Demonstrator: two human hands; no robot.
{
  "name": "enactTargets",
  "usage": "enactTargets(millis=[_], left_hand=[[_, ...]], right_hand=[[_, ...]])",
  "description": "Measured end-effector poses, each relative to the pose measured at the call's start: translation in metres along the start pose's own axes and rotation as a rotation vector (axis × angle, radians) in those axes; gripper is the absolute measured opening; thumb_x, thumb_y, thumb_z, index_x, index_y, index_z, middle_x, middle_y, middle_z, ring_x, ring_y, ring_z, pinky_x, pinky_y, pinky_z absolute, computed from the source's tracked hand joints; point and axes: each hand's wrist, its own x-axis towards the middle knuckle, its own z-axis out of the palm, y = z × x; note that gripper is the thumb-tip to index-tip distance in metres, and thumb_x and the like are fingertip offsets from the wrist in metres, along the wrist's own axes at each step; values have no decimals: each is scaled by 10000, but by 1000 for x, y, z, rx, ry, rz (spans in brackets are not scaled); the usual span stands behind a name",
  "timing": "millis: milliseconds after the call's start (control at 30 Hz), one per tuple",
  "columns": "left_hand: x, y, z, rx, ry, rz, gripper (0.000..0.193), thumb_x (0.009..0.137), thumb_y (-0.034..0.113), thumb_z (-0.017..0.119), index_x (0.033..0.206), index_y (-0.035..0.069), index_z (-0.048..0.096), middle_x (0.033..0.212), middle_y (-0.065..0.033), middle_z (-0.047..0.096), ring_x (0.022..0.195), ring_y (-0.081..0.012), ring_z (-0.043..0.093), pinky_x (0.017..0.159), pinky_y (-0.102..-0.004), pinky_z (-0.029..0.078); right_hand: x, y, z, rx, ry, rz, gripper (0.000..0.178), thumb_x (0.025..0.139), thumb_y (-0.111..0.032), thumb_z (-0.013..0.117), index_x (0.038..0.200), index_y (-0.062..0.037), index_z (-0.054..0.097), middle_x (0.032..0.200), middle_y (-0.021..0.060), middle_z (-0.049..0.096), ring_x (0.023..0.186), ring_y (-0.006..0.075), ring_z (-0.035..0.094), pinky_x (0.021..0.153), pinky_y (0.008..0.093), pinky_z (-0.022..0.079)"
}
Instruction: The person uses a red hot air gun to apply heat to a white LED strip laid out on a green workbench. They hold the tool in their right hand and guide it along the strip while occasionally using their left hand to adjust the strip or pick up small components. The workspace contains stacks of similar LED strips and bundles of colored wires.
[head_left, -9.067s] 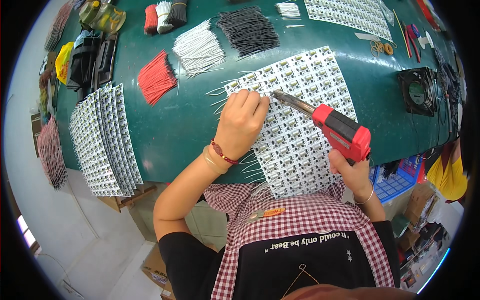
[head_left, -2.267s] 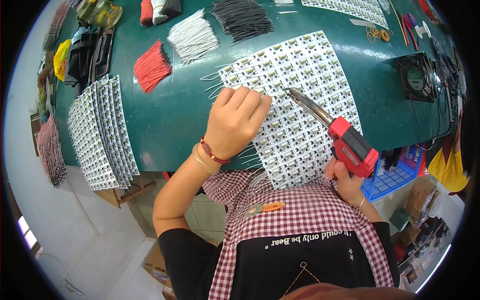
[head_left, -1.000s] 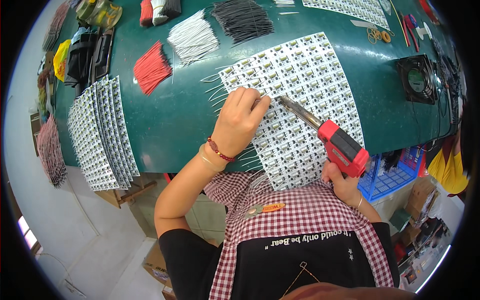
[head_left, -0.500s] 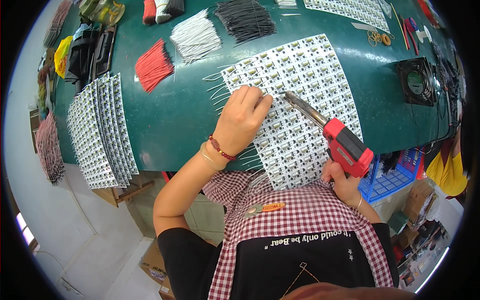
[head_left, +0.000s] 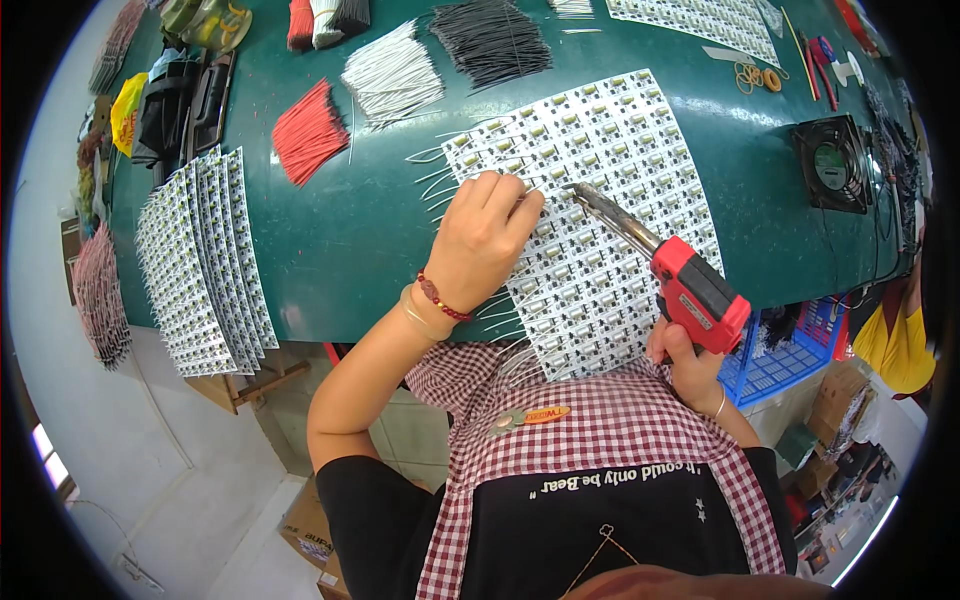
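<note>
A sheet of small white circuit boards point(head_left: 640, 130) lies in front of me, with thin white wires point(head_left: 433, 180) sticking out along its left edge. Over its left part my left hand point(head_left: 484, 225) is closed in a pinch on what looks like a thin white wire, mostly hidden by the fingers. My right hand point(head_left: 688, 362) grips a red and black soldering gun point(head_left: 697, 290) from below. Its dark metal tip points left and sits just right of my left fingertips, over the boards; whether it touches them I cannot tell.
Bundles of red wires point(head_left: 310, 132), white wires point(head_left: 392, 75) and black wires point(head_left: 490, 42) lie beyond the sheet. Several board sheets point(head_left: 200, 265) overlap at the left. A black fan point(head_left: 833, 163) stands at right, above a blue crate point(head_left: 780, 365).
The soldering gun and my right hand have shifted slightly right, drawing the tip a little away from my left fingers. My left hand has barely moved.
</note>
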Motion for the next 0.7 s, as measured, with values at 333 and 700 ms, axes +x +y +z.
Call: enactTargets(millis=[333,700], left_hand=[[-4,14,-2,74,64,3,270,645,3,627,912,29,659,764,-50,499,745,-213,513,648,-336,422],[-7,14,5,6,20,10,271,649,-31,616,914,11,650,729,-61,441,696,-214,471,616,-314,420]], right_hand=[[-2,8,-1,54,52,62,409,932,-344,594,1080,28,512,622,56,522,539,140,513,534,287,444],[-3,7,-3,-8,17,73,336,943,-304,577,769,-20,533,619,56,525,557,134,520,548,280,443]])
